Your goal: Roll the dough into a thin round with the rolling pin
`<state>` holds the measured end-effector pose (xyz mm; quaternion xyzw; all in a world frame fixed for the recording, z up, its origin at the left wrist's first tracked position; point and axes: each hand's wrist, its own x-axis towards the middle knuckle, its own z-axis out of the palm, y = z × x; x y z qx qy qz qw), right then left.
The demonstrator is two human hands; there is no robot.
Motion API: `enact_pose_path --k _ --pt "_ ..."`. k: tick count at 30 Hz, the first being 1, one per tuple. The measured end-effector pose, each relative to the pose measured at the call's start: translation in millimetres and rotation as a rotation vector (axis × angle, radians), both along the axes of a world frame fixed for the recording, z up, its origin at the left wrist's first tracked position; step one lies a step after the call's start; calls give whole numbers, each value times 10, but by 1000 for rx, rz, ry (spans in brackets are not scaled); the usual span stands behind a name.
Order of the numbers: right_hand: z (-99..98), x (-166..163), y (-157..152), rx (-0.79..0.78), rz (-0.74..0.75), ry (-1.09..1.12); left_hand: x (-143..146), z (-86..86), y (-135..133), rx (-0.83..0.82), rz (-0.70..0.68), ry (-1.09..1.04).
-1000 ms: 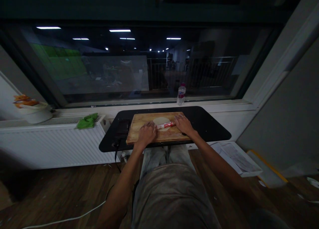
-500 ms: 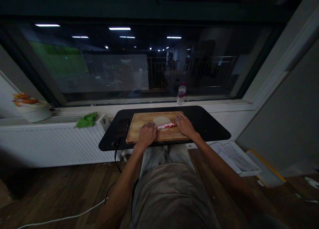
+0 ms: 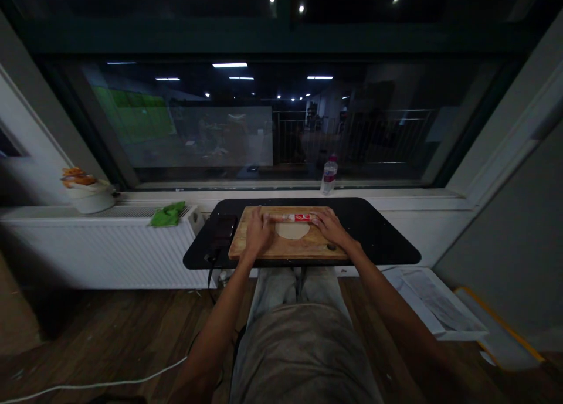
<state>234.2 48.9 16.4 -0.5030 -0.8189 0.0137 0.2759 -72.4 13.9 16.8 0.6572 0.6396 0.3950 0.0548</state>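
Note:
A wooden cutting board [image 3: 285, 250] lies on a small black table [image 3: 378, 240]. On it sits a flat round of pale dough [image 3: 292, 231]. A red-and-white cylinder [image 3: 294, 218] lies across the dough's far edge, used like a rolling pin. My left hand [image 3: 258, 232] rests palm-down on its left end, fingers stretched flat. My right hand [image 3: 329, 227] presses its right end the same way.
A water bottle [image 3: 328, 177] stands on the window sill behind the table. A dark device [image 3: 223, 229] with a cable sits at the table's left. A green cloth [image 3: 168, 214] and a white bowl [image 3: 90, 199] rest on the radiator. Papers [image 3: 433, 301] lie on the floor at right.
Both hands have pushed the cylinder away from me, from the dough's near side to its far edge. The camera view has shifted slightly.

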Motion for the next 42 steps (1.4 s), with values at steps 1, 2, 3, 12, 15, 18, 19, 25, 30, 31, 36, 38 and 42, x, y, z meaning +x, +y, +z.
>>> enact_pose_path --k 1,2,3,12,15,18,19,25,30,31,36,38,42 --pt "-7 -49 48 7 -47 39 9 3 16 -7 56 -22" --pt "-12 -97 87 13 -94 74 26 2 27 -23 75 -25" --pt "-18 -141 115 18 -141 101 54 -3 31 -46 53 -8" --pt "-7 -304 -19 19 -247 61 627 -47 -60 -141 -232 464" --pt "16 -339 -79 -23 -276 36 655 -43 -5 -131 -237 473" --pt "28 -365 -108 -29 -286 20 480 -29 118 -114 -357 455" --pt "29 -367 -113 -24 -283 22 390 -17 169 -116 -416 448" --pt "32 -356 -129 -4 -274 10 -104 102 433 -272 -647 313" --pt "25 -353 -116 5 -269 39 -107 69 454 -252 -569 367" --pt "16 -351 -107 10 -257 53 -80 45 441 -242 -551 399" --pt "-55 -343 -41 45 -226 103 4 -30 384 -235 -549 463" --pt "-78 -337 -19 62 -225 105 15 -34 375 -235 -575 474" --pt "-89 -322 4 92 -198 94 45 -63 378 -165 -586 410"
